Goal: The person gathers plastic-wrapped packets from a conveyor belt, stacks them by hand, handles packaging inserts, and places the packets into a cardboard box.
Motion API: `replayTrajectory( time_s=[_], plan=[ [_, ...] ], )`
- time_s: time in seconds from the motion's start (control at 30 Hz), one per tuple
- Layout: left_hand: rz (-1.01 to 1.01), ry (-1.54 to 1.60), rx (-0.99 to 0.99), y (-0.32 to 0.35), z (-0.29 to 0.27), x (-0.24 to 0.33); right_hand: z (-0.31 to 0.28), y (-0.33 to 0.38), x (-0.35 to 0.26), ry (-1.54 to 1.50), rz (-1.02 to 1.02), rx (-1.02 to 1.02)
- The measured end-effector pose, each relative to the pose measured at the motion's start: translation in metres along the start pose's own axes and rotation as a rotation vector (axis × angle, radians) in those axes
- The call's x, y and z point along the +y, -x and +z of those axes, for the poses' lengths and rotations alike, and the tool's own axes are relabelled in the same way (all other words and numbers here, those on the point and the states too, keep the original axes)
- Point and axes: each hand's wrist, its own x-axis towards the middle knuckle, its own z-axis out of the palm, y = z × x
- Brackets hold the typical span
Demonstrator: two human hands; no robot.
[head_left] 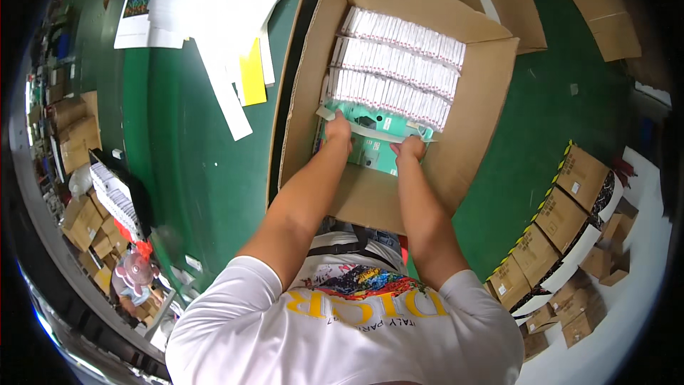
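Observation:
Both my arms reach down into a large open cardboard carton (463, 171). A pale, narrow strip (370, 132) runs crosswise between my hands, above flat green printed packs (377, 157) at the carton's near side. My left hand (338, 130) is closed at the strip's left end. At the right end my right hand (408, 148) is closed too, its thumb side against the strip. Whether the strip is a loose piece or the edge of a sheet cannot be made out. Beyond it, thin white packs (399, 64) stand on edge in three tight rows.
White sheets (214, 14) and a yellow piece (252, 75) lie left of the carton on the green surface. Open cartons (506, 0) stand behind it. Closed cartons (548, 224) line the right beside a yellow-black striped edge. Another person (135, 274) is at far left.

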Motion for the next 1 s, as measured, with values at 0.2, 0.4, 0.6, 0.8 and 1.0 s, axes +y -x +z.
replayTrajectory(
  time_s=[0.2,0.4,0.6,0.8,1.0],
  plan=[
    [0.023,-0.065,0.180,0.019,0.015,-0.010,-0.019,-0.016,0.004,0.028,-0.019,-0.017],
    [0.131,0.280,0.084,0.000,0.026,0.022,-0.008,0.002,-0.016,-0.102,0.007,-0.126],
    [0.125,0.205,-0.107,0.016,0.037,0.035,-0.020,-0.016,-0.015,-0.157,-0.203,-0.203],
    [0.027,0.674,-0.283,0.008,0.015,0.051,-0.013,-0.005,-0.036,-0.364,-0.108,-0.160],
    [0.026,0.467,-0.375,0.023,0.013,0.052,-0.011,-0.021,-0.031,-0.222,-0.141,-0.126]
  ],
)
